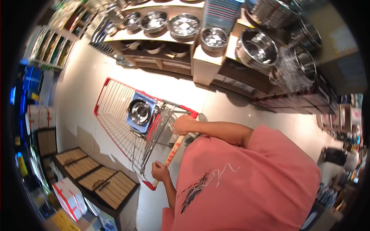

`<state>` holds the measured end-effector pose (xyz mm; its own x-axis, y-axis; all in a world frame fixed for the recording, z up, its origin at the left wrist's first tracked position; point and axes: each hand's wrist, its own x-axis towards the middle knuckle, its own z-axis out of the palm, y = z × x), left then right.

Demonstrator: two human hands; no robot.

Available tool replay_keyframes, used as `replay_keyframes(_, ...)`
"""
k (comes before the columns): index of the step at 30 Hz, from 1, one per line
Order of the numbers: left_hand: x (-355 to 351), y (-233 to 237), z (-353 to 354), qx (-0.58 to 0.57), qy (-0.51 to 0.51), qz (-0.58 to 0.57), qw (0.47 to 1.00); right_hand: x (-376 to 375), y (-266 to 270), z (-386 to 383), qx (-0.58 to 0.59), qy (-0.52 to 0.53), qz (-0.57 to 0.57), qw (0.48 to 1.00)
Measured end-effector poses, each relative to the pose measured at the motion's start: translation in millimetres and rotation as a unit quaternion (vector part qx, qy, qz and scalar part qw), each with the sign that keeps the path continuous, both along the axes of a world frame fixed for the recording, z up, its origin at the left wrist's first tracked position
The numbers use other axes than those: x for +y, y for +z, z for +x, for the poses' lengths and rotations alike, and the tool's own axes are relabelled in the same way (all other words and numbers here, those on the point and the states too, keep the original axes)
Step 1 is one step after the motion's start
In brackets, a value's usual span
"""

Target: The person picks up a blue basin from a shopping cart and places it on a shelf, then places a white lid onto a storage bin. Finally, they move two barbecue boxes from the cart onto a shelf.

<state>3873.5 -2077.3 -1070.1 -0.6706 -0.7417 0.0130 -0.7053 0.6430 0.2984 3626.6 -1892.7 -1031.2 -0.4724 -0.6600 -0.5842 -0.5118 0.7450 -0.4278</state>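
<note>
A shopping cart with a wire basket and red trim is right in front of me. Its pale handle bar has red lettering and red ends. My right hand is wrapped round the bar close to one red end. Near the other end, my left hand is closed in a fist on the bar. In the basket lies a flat blue package, with a round, shiny steel, pan-like thing showing on it, dark at the rim.
Shelves along the right of the cart carry steel pots and a large steel pot. On the left stand low wooden-slat cases and a white box with red bands. Pale tiled floor stretches ahead.
</note>
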Motion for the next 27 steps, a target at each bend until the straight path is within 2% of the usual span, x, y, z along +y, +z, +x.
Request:
replay_keyframes(4, -3.3, -0.1, -5.9, -0.015, 0.005, -0.002, 1.0, -0.8, -21.9, -1.9, 0.015, 0.011, -0.074, 0.997)
replay_keyframes(10, -1.7, 9.5, -21.3, -0.024, -0.002, -0.01, 1.0, -2.1, -22.4, -4.7, 0.075, -0.011, -0.14, 0.987)
replay_keyframes(14, -13.7, -3.9, -20.2, -0.032, -0.032, -0.014, 0.999, -4.3, -31.8, -7.1, 0.137, -0.026, -0.175, 0.975)
replay_keyframes(18, -16.4, 7.8, -26.8, -0.053, -0.053, 0.001, 0.997, -2.3, -33.5, -9.2, 0.21, -0.034, -0.22, 0.952)
replay_keyframes(21, -14.1, 7.1, -40.9, -0.062, -0.094, 0.003, 0.994, 2.4, -29.3, -3.0, 0.291, -0.028, -0.245, 0.924)
replay_keyframes(24, 2.9, 18.1, -58.4, -0.031, -0.216, 0.071, 0.973, 11.7, -26.9, 11.2, 0.346, -0.035, -0.248, 0.904)
replay_keyframes(25, 12.5, 22.2, -67.0, -0.026, -0.226, 0.077, 0.971, 13.0, -27.4, 14.9, 0.352, -0.04, -0.239, 0.904)
replay_keyframes(27, 27.8, 29.6, -79.5, -0.093, -0.278, 0.037, 0.955, 13.0, -29.5, 23.6, 0.389, -0.043, -0.243, 0.888)
